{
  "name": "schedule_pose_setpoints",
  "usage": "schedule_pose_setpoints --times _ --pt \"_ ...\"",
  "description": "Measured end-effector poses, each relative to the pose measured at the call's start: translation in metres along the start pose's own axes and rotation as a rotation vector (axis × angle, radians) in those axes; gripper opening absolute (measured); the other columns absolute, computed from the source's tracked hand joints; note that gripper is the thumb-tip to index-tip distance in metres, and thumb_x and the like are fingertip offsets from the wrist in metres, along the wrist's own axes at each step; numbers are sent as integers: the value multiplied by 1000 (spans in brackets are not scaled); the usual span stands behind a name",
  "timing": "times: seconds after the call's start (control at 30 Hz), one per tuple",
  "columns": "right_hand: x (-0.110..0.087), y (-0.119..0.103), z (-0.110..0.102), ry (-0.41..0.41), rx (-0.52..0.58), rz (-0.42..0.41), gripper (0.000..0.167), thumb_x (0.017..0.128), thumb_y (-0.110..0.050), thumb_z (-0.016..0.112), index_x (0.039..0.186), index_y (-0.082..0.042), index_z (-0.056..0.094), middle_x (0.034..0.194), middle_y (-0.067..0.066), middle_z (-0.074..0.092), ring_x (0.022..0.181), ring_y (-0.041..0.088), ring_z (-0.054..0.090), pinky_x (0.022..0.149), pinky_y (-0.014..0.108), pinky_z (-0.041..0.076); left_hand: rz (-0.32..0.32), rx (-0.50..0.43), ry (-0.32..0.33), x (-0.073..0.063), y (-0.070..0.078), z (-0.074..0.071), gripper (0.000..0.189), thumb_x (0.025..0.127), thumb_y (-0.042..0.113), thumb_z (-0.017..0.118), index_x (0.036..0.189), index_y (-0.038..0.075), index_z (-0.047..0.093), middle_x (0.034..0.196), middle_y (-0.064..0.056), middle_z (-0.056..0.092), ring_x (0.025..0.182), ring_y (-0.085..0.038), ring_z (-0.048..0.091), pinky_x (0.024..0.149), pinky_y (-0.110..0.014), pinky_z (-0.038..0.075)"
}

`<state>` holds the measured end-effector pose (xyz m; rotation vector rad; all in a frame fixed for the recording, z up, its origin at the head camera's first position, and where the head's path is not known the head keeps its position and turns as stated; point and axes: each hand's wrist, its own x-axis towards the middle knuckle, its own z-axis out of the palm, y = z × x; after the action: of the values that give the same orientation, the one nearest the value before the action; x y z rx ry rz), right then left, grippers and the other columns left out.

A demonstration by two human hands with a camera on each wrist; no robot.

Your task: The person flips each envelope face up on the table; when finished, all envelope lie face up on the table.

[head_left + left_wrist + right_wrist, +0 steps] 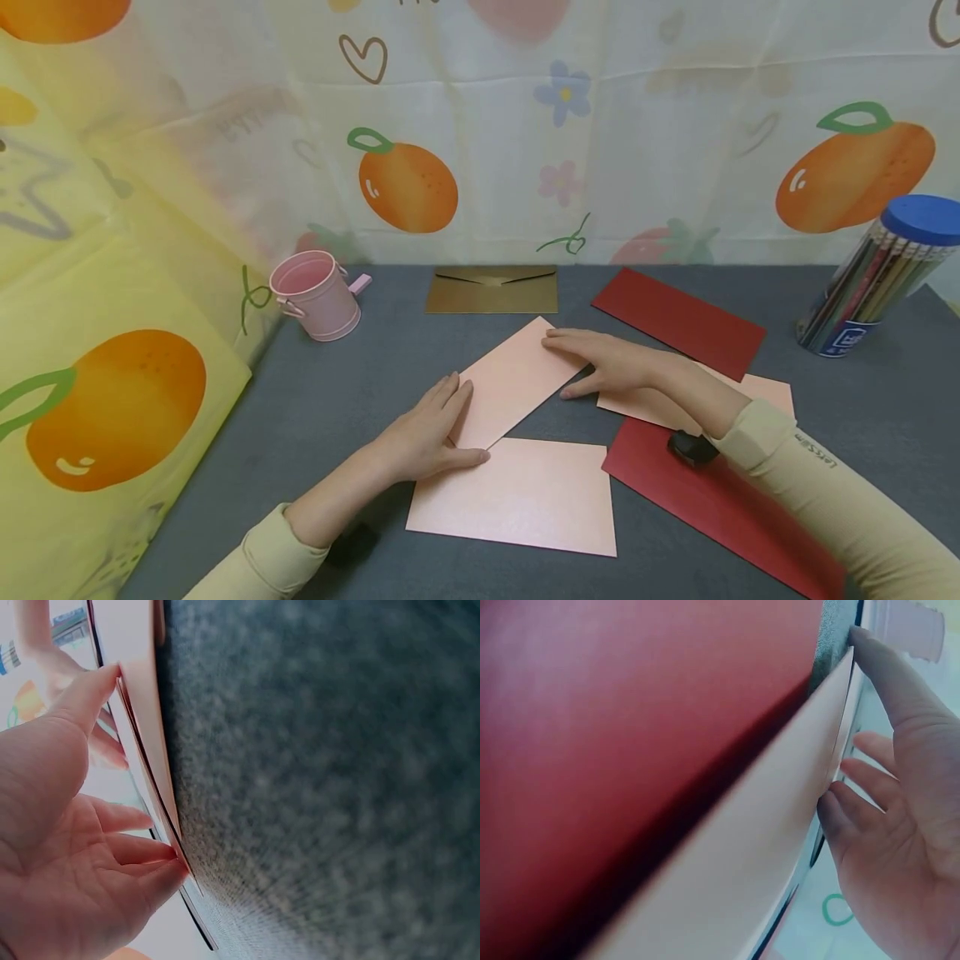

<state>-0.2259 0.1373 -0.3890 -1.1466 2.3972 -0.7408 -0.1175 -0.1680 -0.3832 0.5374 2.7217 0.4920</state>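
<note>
A pale pink paper rectangle, like an envelope, lies slanted on the dark table. My left hand rests on its lower left end with fingers extended and thumb along the lower edge. At the far corner, the fingertips of my right hand touch the same piece, thumb spread apart from it on the table side. A second pale pink piece lies nearer to me, its top edge meeting the slanted one. In the left wrist view, the left thumb and fingers meet thin paper edges. The undersides of the pink pieces are hidden.
Under my right forearm lie another pink piece and a red one; a second red piece is behind. A gold envelope lies at the back. A pink bucket stands left, a blue-lidded pencil jar right.
</note>
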Motion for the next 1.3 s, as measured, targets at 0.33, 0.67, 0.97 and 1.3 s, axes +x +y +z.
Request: schedule_pose_setpoints --times 0.33,0.67,0.97,1.3 --pt "0 -1 0 25 16 -14 75 89 -28 73 149 -2 37 157 17 26 145 35 22 112 52 26 34 95 33 2 2 -1 94 82 55 70 148 -2 36 156 -24 24 144 -37 22 107 -53 34" --pt "-2 1 -2 55 15 -54 73 88 -24 74 147 0 39 155 20 29 143 37 25 110 52 29 53 104 10 2 1 -8 96 82 58 66 152 2 31 154 -25 28 143 -36 25 110 -49 31" --pt "-3 4 -3 93 -33 -79 56 90 -7 64 143 0 46 150 17 40 139 35 34 107 50 35 62 111 -4 0 -2 -11 89 85 59 58 154 11 28 155 -20 28 144 -34 24 110 -51 31" --pt "-4 2 -5 183 -81 -165 41 91 -7 63 131 0 60 135 13 57 129 32 49 97 46 45 247 112 99 -6 -10 -18 61 92 42 53 145 14 46 144 -16 48 132 -33 46 103 -50 41"
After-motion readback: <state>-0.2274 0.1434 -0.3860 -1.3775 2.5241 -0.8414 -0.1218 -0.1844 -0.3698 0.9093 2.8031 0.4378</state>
